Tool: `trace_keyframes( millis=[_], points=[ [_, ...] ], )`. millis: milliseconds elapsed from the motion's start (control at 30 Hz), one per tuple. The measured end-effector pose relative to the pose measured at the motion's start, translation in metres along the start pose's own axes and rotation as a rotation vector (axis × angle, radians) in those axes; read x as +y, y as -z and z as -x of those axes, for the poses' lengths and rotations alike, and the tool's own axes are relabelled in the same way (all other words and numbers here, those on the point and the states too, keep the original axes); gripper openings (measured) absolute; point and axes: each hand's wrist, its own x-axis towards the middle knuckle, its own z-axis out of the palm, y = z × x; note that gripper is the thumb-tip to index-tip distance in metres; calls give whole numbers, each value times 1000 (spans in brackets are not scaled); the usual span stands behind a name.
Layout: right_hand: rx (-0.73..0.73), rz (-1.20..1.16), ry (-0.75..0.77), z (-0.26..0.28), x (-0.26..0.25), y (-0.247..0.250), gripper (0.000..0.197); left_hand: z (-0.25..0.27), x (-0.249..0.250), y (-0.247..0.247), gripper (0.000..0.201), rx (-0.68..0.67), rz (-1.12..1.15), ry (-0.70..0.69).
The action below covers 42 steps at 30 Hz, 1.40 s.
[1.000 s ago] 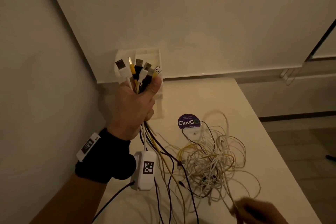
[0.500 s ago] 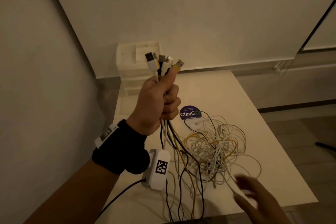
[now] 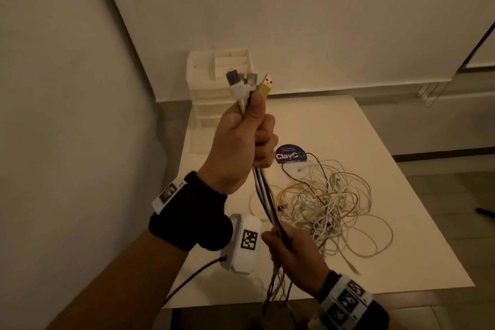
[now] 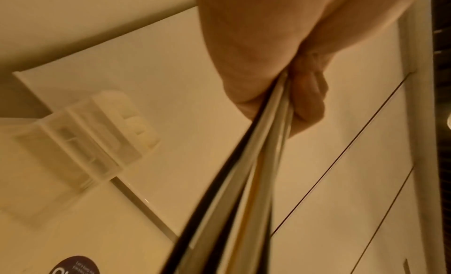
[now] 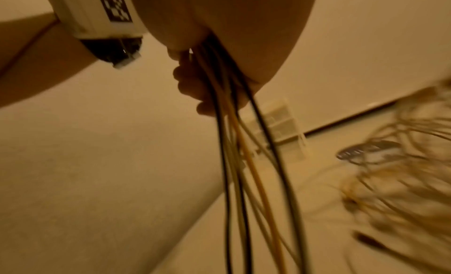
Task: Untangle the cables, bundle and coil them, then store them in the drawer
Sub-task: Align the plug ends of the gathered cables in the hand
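Observation:
My left hand (image 3: 249, 139) is raised over the table and grips a bunch of white, black and yellow cables just below their USB plugs (image 3: 249, 83), which stick up from the fist. The cable strands (image 3: 265, 195) run taut down to my right hand (image 3: 289, 244), which grips them lower, near the table's front edge. Below that hand the cables (image 5: 244, 162) hang loose. A tangled pile of white and yellow cables (image 3: 332, 203) lies on the table to the right. A small white drawer unit (image 3: 219, 80) stands at the table's back left corner, behind the plugs.
The white table (image 3: 334, 126) stands against the wall on the left and back. A round purple ClayGo sticker (image 3: 290, 155) lies beside the pile. Floor shows beyond the table's right edge. A white tagged camera unit (image 3: 245, 244) hangs at my left wrist.
My right hand came up from the lower right and took hold of the cable strands below my left hand. The left hand shifted right and turned, still holding the plugs.

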Motion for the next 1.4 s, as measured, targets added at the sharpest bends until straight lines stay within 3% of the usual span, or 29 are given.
trace_keyframes(
  millis=[200,367,533,567,633,700,800,900,1000,1133,1233,1333,1400],
  points=[
    [-246,14,-359,43,83,-10,34,-24,25,5,43,134,30,-74],
    [-412,159,-395,47,95,-13,33,-25,3,-8,40,89,-24,-25],
    [-403,129,-452,61,106,8,12,-24,-20,-15,39,15,23,51],
    [-401,108,-456,65,108,17,22,-24,-24,-16,39,8,26,62],
    [-417,153,-483,72,115,44,60,-25,-31,-19,39,7,26,78],
    [-437,296,-494,75,128,79,71,-29,-38,-22,39,7,21,90],
    [-393,502,-561,69,159,120,56,-36,-46,-27,40,22,14,95],
    [-261,695,-632,55,180,127,36,-43,-51,-35,39,45,-21,95],
    [-204,763,-683,46,193,109,40,-53,-52,-41,36,73,-72,89],
    [-314,829,-666,36,184,96,43,-63,-54,-43,38,105,-110,90],
    [-356,881,-609,26,149,116,42,-66,-56,-40,37,128,-105,86],
    [-189,807,-425,6,91,165,17,-68,-60,-37,36,166,-117,76],
    [3,578,-283,-13,54,197,8,-71,-63,-36,35,188,-118,74]
  ],
)
